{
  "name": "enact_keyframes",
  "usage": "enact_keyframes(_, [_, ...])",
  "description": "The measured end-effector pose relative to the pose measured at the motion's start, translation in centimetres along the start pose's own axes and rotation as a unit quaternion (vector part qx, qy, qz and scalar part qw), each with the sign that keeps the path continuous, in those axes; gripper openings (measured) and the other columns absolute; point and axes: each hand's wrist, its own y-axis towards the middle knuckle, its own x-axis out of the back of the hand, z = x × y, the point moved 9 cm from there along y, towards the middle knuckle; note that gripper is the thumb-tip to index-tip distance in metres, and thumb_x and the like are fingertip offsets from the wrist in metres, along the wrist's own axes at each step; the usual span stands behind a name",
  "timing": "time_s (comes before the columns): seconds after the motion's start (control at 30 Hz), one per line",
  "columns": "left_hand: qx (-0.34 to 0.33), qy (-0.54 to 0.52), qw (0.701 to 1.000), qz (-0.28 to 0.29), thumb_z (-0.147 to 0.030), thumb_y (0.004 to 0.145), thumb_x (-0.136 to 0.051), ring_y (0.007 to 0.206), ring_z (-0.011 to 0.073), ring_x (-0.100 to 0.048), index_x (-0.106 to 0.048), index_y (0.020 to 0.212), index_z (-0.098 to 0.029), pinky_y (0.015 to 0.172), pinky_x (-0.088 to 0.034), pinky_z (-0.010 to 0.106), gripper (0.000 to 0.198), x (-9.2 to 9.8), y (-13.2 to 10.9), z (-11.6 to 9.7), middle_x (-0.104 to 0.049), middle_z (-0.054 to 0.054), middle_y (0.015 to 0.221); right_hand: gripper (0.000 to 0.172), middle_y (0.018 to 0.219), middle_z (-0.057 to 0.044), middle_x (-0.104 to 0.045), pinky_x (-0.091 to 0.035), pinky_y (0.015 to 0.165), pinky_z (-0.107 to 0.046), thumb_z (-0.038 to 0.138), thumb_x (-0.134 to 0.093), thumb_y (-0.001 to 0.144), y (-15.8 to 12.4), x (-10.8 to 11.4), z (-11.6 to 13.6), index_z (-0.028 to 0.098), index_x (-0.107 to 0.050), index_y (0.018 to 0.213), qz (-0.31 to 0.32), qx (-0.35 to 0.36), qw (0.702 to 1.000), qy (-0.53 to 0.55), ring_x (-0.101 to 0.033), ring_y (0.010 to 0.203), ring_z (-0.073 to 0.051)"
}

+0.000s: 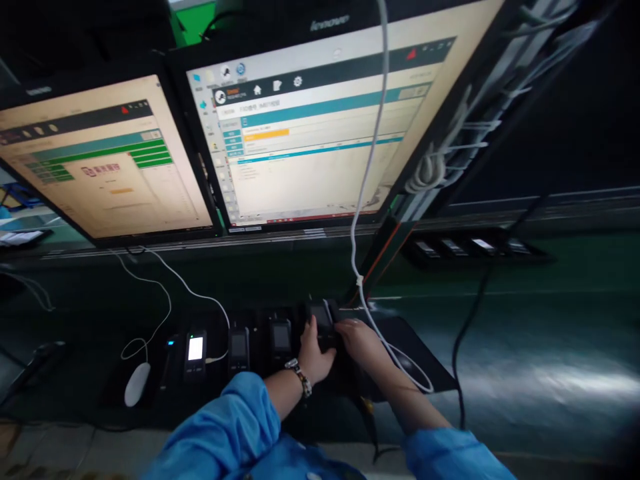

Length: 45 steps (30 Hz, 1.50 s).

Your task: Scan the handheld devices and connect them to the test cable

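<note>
A black handheld device [319, 315] with a dark screen is between my hands at the middle of the bench, in the row's right end. My left hand [315, 357] wears a beaded bracelet and grips its lower left, index finger along the side. Curled against its right edge are the fingers of my right hand [357, 339]; their tips are partly hidden. A thin pale edge shows at the device's upper right. Left of my hands, two similar handhelds [281, 337] [239, 347] lie with dark screens. Farther left, another handheld [195, 350] has a lit white screen and a white cable beside it.
Two monitors [320, 20] [100, 233] stand behind the bench. A white cable [367, 167] hangs before the right one and loops beside my right forearm. A white mouse [137, 385] lies left, a dark mat [430, 363] right. A black tray [537, 255] with several devices is at back right.
</note>
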Motion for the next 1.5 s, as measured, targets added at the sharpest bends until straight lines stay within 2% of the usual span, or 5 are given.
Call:
enact_keyframes(0.2, [-0.009, -0.014, 0.997, 0.078, -0.015, 0.079, -0.051, 0.128, 0.0286, -0.047, -0.056, 0.130, -0.019, 0.102, -0.043, 0.046, 0.052, 5.6, -6.4, -2.4, -0.049, 0.014, 0.141, 0.033, 0.105, -0.021, -0.068, -0.048, 0.094, -0.047, 0.014, -0.041, 0.086, -2.1, -2.1, 4.7, 0.006, -0.069, 0.103, -0.101, 0.043, 0.994, 0.025, -0.061, 0.101, -0.031])
enact_keyframes(0.5, [-0.012, 0.127, 0.931, -0.343, -0.007, 0.063, -0.056, 0.124, 0.0310, -0.045, -0.066, 0.112, -0.021, 0.112, -0.027, 0.047, 0.051, 29.6, -17.1, 3.1, -0.056, 0.011, 0.125, 0.038, 0.116, -0.011, -0.065, -0.044, 0.100, -0.039, 0.007, -0.041, 0.084, -0.7, -10.3, 27.1, 0.017, -0.070, 0.106, 0.077, 0.259, 0.959, 0.080, -0.055, 0.112, -0.026])
enact_keyframes(1.03, [0.239, 0.339, 0.881, -0.227, -0.025, 0.070, -0.059, 0.133, 0.0261, -0.040, -0.044, 0.140, -0.013, 0.111, -0.028, 0.032, 0.072, 29.9, -15.4, 5.2, -0.046, 0.012, 0.143, 0.026, 0.091, -0.016, -0.073, -0.052, 0.075, -0.036, 0.011, -0.058, 0.072, 2.4, -15.1, 34.4, 0.010, -0.072, 0.094, 0.224, 0.394, 0.880, -0.145, -0.069, 0.087, -0.031])
enact_keyframes(1.33, [0.141, 0.346, 0.884, -0.279, -0.031, 0.065, -0.068, 0.131, 0.0320, -0.037, -0.052, 0.134, -0.020, 0.111, -0.028, 0.039, 0.072, 29.8, -16.0, 4.3, -0.043, 0.012, 0.142, 0.037, 0.097, -0.014, -0.069, -0.052, 0.084, -0.038, 0.015, -0.033, 0.093, 5.1, -5.7, 29.9, 0.014, -0.065, 0.111, 0.079, 0.371, 0.925, -0.025, -0.066, 0.091, -0.024])
enact_keyframes(1.5, [0.178, 0.277, 0.868, -0.372, -0.021, 0.086, -0.048, 0.127, 0.0250, -0.043, -0.047, 0.134, -0.009, 0.111, -0.027, 0.035, 0.050, 38.3, -16.0, 6.0, -0.050, 0.016, 0.134, 0.026, 0.101, -0.010, -0.064, -0.057, 0.075, -0.035, 0.035, -0.046, 0.093, 3.3, 2.9, 24.2, 0.022, -0.068, 0.101, -0.129, 0.309, 0.918, 0.214, -0.065, 0.091, -0.022])
